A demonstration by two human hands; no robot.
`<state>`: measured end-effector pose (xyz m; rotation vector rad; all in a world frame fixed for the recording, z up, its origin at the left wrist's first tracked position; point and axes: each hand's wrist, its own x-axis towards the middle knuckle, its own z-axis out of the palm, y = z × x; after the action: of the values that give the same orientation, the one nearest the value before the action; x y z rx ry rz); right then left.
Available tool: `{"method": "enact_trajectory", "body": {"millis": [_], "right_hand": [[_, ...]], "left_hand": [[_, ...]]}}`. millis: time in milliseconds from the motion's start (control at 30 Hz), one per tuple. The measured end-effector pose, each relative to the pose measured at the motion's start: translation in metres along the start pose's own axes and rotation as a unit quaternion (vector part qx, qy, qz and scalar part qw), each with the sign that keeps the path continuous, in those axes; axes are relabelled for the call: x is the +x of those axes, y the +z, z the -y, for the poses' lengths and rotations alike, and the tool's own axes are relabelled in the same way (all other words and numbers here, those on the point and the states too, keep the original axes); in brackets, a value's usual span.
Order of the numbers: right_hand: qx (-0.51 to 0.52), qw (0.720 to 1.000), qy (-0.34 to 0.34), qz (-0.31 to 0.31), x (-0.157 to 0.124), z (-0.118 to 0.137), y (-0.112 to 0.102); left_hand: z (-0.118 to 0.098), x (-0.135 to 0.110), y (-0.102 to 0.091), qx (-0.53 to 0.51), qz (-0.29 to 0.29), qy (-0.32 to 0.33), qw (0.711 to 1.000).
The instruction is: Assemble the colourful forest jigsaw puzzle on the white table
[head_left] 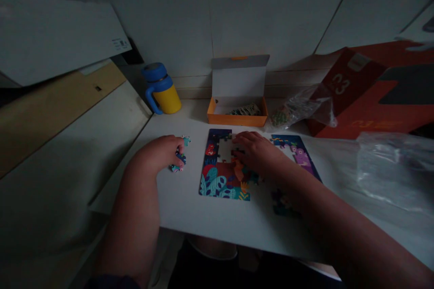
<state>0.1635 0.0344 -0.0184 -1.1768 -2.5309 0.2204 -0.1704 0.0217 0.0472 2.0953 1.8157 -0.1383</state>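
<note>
One half-built jigsaw puzzle [220, 176] lies on the white board [203, 216], the right hand [256, 150] resting flat on its middle, fingers close together, hiding pieces beneath. The left hand [162, 152] curls over two or three loose pieces [179, 160] just beside the puzzle; whether it pinches one is too dim to tell. Behind stand one mug [163, 90], one orange box [237, 119] and two plastic bags [396, 167].
</note>
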Motion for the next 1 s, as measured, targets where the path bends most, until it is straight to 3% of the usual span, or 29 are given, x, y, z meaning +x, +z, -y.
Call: {"method": "enact_trajectory", "body": {"millis": [233, 567, 1000], "right_hand": [[0.026, 1.0, -0.003, 0.015, 0.001, 0.002, -0.003], [0.037, 0.999, -0.002, 0.012, 0.001, -0.001, 0.0], [0.047, 0.999, -0.012, 0.013, 0.0, 0.001, -0.003]], "left_hand": [[0.002, 0.003, -0.002, -0.035, 0.021, -0.036, 0.999], [0.017, 0.01, -0.001, -0.008, -0.01, -0.07, 0.997], [0.006, 0.001, -0.003, -0.006, -0.032, -0.068, 0.997]]}}
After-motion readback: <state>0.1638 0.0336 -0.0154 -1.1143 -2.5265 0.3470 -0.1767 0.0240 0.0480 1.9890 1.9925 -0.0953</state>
